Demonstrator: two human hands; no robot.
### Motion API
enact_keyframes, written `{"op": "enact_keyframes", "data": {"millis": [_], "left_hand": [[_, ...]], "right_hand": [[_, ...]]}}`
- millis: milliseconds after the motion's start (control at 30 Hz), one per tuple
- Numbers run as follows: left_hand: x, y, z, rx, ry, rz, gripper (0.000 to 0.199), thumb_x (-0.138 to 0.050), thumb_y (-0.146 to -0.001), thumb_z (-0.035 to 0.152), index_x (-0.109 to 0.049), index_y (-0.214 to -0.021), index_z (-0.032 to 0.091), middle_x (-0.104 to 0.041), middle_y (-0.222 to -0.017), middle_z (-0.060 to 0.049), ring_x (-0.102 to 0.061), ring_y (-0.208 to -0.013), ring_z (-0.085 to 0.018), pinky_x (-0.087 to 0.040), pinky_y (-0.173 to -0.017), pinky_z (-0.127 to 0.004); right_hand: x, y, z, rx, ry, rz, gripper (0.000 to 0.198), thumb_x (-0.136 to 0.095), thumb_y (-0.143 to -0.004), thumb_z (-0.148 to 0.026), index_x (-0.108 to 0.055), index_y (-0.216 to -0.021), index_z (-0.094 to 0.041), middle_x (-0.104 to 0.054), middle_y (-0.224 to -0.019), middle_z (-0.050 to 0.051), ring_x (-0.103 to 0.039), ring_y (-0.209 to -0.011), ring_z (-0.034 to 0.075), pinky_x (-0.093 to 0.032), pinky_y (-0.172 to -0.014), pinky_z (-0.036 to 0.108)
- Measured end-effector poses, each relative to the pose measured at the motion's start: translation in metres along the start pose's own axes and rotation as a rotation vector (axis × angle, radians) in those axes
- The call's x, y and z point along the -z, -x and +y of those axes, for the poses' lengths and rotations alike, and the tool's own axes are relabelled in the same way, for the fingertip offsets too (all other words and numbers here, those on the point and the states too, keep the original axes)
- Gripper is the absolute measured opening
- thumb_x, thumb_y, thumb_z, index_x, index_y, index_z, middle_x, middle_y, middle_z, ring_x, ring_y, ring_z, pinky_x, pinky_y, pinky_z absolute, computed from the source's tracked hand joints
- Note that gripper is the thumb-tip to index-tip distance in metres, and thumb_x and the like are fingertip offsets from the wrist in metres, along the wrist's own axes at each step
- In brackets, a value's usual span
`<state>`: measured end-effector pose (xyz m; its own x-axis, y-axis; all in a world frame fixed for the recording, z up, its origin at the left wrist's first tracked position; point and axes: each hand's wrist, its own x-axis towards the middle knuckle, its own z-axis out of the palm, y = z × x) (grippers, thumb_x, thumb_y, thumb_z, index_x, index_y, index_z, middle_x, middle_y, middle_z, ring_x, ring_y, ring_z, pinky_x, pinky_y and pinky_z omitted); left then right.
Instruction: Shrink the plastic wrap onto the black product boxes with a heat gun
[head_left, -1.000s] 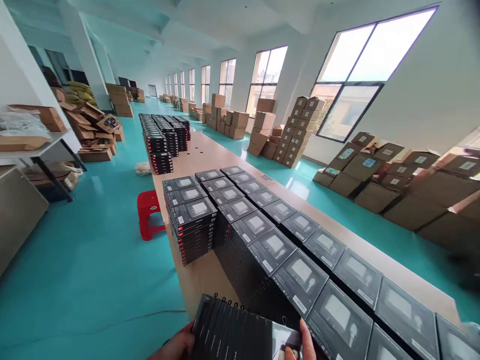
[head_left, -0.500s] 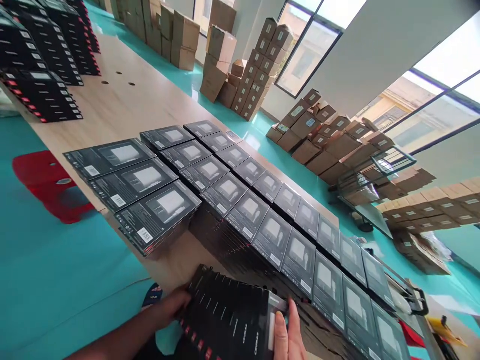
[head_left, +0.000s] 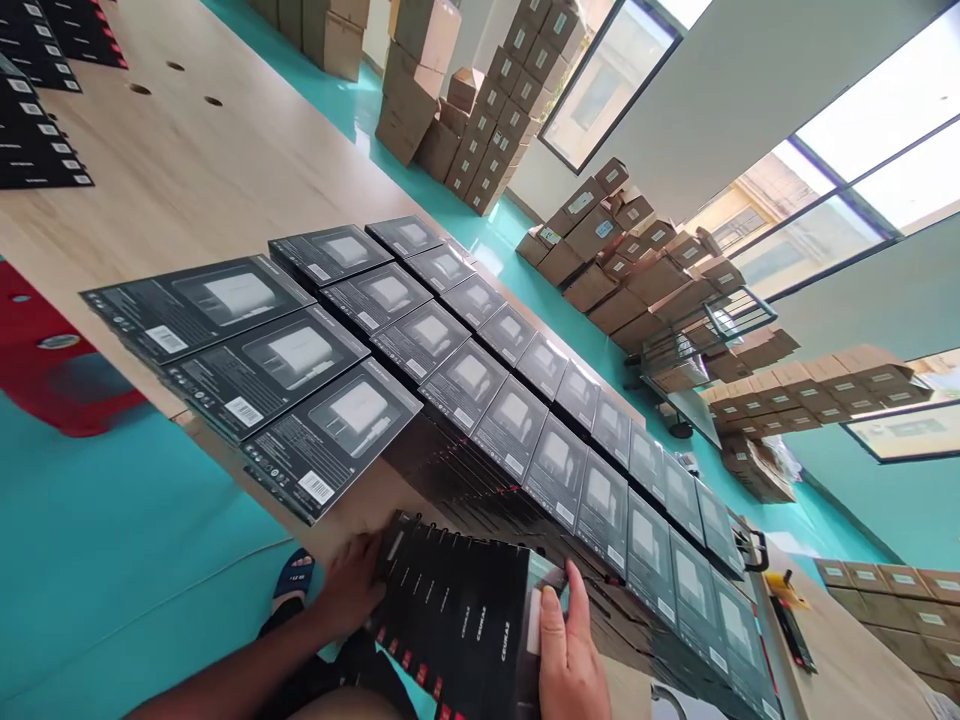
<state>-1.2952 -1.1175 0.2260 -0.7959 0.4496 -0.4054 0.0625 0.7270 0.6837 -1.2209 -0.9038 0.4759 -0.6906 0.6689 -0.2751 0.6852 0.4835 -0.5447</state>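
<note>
A row of black retail boxes [head_left: 457, 605], lying face to face with white lettering and red tabs on their edges, is clasped between my two hands. My left hand [head_left: 354, 585] presses on the row's left end, its fingertips partly hidden. At the right end, my right hand [head_left: 574, 645] grips the last box, which has a pale printed face; thumb and fingers are bent around its upper edge. Just beyond the row stand long stacks of matching boxes [head_left: 556, 455], picture side up. Three shorter stacks [head_left: 296, 355] of these boxes stand to the left, close to my left hand.
The wooden table [head_left: 225, 170] runs from the far left toward me. More black boxes [head_left: 37, 130] stand at its far end. A red stool [head_left: 67, 360] is on the left floor. Brown cartons [head_left: 600, 250] line the wall, beside a cart [head_left: 675, 385]. A yellow tool [head_left: 786, 590] lies at right.
The camera view has turned, bringing more of the right side in and cutting off the far left. The held row has shifted slightly left and stays between both hands.
</note>
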Motion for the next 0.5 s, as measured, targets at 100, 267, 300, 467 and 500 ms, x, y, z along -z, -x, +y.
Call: {"op": "enact_keyframes", "data": {"millis": [100,267,300,467,500], "left_hand": [[0.010,0.001,-0.002,-0.028,0.013,-0.019,0.074,-0.048,-0.069,0.022,-0.036,-0.141,0.014,-0.048,-0.127,-0.015,-0.042,-0.120,-0.031,-0.030,-0.100,-0.041],[0.014,0.000,-0.009,-0.103,0.203,-0.018,0.055,-0.043,-0.078,0.023,-0.049,-0.133,0.018,-0.054,-0.123,-0.013,-0.045,-0.117,-0.029,-0.031,-0.101,-0.039],[0.015,0.000,-0.010,-0.110,0.268,-0.019,0.052,-0.041,-0.080,0.025,-0.051,-0.132,0.019,-0.055,-0.124,-0.012,-0.044,-0.119,-0.029,-0.030,-0.103,-0.040],[0.031,0.004,0.004,0.005,0.736,-0.036,0.051,-0.045,-0.086,0.042,-0.055,-0.129,0.017,-0.052,-0.134,-0.010,-0.040,-0.128,-0.029,-0.025,-0.109,-0.041],[0.039,0.007,0.010,0.030,0.833,-0.050,0.054,-0.046,-0.086,0.047,-0.054,-0.130,0.018,-0.051,-0.136,-0.010,-0.039,-0.130,-0.028,-0.024,-0.110,-0.040]], "right_hand": [[-0.008,0.007,-0.018,0.043,-0.048,-0.010,0.080,-0.034,-0.084,-0.066,-0.020,-0.146,-0.017,-0.028,-0.153,0.011,-0.024,-0.141,0.030,-0.017,-0.115,0.049],[-0.018,0.020,-0.043,0.112,-0.188,-0.060,0.070,-0.040,-0.086,-0.059,-0.024,-0.145,-0.024,-0.027,-0.153,0.004,-0.021,-0.142,0.024,-0.012,-0.118,0.043],[-0.018,0.021,-0.047,0.108,-0.206,-0.075,0.069,-0.041,-0.086,-0.058,-0.025,-0.145,-0.025,-0.027,-0.153,0.004,-0.021,-0.142,0.024,-0.011,-0.118,0.044],[-0.011,0.024,-0.055,0.069,-0.344,-0.148,0.073,-0.051,-0.083,-0.056,-0.027,-0.144,-0.026,-0.022,-0.156,0.001,-0.013,-0.144,0.023,-0.005,-0.118,0.042],[-0.011,0.023,-0.053,0.048,-0.418,-0.159,0.073,-0.052,-0.082,-0.056,-0.027,-0.144,-0.027,-0.021,-0.156,0.001,-0.012,-0.144,0.022,-0.006,-0.119,0.042]]}}
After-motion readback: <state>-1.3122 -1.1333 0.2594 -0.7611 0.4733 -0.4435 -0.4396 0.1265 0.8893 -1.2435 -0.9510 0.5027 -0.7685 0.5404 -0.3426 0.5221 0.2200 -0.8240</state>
